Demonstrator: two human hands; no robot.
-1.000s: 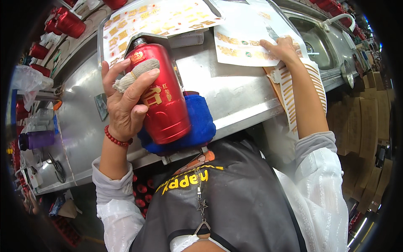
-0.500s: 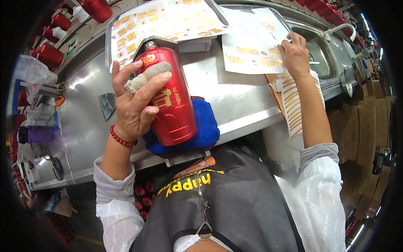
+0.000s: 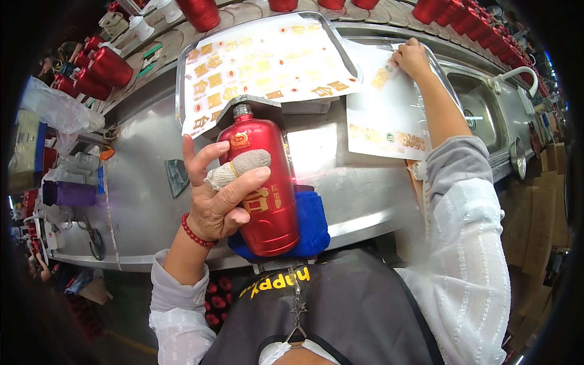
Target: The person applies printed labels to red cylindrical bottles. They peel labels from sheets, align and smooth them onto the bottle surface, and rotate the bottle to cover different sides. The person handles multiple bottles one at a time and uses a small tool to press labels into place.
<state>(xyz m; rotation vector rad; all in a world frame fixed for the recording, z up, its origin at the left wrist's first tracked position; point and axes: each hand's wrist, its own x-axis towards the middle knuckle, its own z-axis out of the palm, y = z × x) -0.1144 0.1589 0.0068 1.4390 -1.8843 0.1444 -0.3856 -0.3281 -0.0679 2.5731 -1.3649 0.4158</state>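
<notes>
Left fingers (image 3: 246,184) lie spread across bottle (image 3: 274,222), right fingers (image 3: 407,55) bent at sheet (image 3: 377,109); grips unclear.

Counter (image 3: 143,204): brightly lit, white glare along the front edge right of the towel (image 3: 313,228).
Bottle (image 3: 274,228): crisp, with soft pale highlights.
Left sheet (image 3: 243,61): bright, washed out, gold print faint toward the middle.
Floor (image 3: 131,316): dim, detail lost in shadow.
Boxes (image 3: 541,219): dull, soft in focus.
Shelf (image 3: 243,15): bowed by the lens, all 4 corners beyond black.
</notes>
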